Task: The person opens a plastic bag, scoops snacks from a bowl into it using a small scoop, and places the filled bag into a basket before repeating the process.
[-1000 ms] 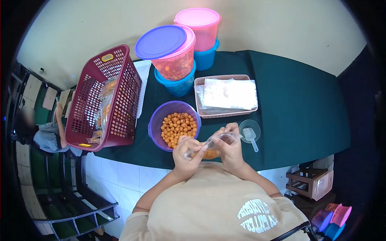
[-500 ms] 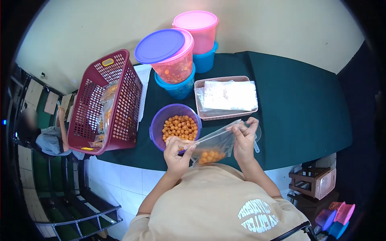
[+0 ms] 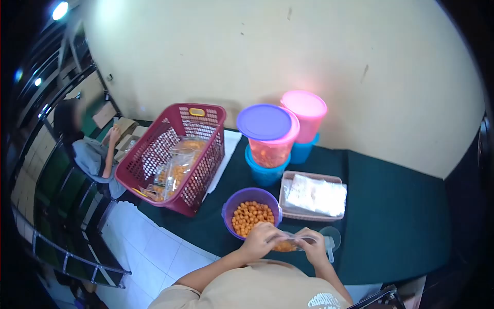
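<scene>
A clear plastic bag (image 3: 284, 246) with round orange snack balls in its bottom hangs between my hands, close to my body. My left hand (image 3: 261, 241) pinches one side of the bag's top, in front of the purple tub. On the other side, my right hand (image 3: 312, 244) grips the top edge with closed fingers. The purple tub (image 3: 249, 193) holds many loose round orange snack balls (image 3: 252, 213). Just right of my right hand lies a clear scoop (image 3: 333, 238) with a pale handle.
A maroon laundry basket (image 3: 203, 177) at left holds several filled bags (image 3: 180, 170). Lidded pink and blue tubs (image 3: 267, 172) stand stacked at the back. A pink tray (image 3: 314, 216) carries flat plastic bags (image 3: 316, 195). Another person (image 3: 92, 154) sits at far left.
My view has tilted up and turned left, so the table things appear lower and farther right. My hands have come closer together on the bag's top, which was stretched out before.
</scene>
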Tool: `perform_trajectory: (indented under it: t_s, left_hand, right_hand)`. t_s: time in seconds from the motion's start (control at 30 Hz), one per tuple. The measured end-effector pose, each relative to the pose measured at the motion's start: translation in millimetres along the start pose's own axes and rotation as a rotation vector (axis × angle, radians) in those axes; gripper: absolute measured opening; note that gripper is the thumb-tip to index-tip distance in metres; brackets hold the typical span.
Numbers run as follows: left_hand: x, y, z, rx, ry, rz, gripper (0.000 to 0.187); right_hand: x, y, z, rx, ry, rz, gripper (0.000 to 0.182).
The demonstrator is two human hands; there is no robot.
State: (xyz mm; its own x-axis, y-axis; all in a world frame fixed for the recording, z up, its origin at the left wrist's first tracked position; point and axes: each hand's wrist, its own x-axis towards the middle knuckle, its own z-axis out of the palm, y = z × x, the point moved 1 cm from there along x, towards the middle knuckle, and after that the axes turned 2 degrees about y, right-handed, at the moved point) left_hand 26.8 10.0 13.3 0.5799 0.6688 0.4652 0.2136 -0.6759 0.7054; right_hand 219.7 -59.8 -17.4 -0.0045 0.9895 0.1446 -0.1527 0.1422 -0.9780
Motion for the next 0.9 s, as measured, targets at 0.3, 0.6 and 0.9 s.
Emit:
perform_trajectory:
  t_s: [0.3, 0.6, 0.9]
  left_hand:
    - [0, 4, -17, 0.108, 0.227, 0.108, 0.008]
    - [-4, 0, -38, 0.135, 0.303, 0.073, 0.012]
    - [4, 4, -57, 0.247, 0.35, 0.091, 0.016]
  right_hand:
    - [5, 8, -3, -0.205, 0.379, -0.295, 0.024]
    - [3, -11, 0, -0.251, 0.455, -0.317, 0.027]
    - [5, -33, -2, -0.305, 0.416, -0.484, 0.025]
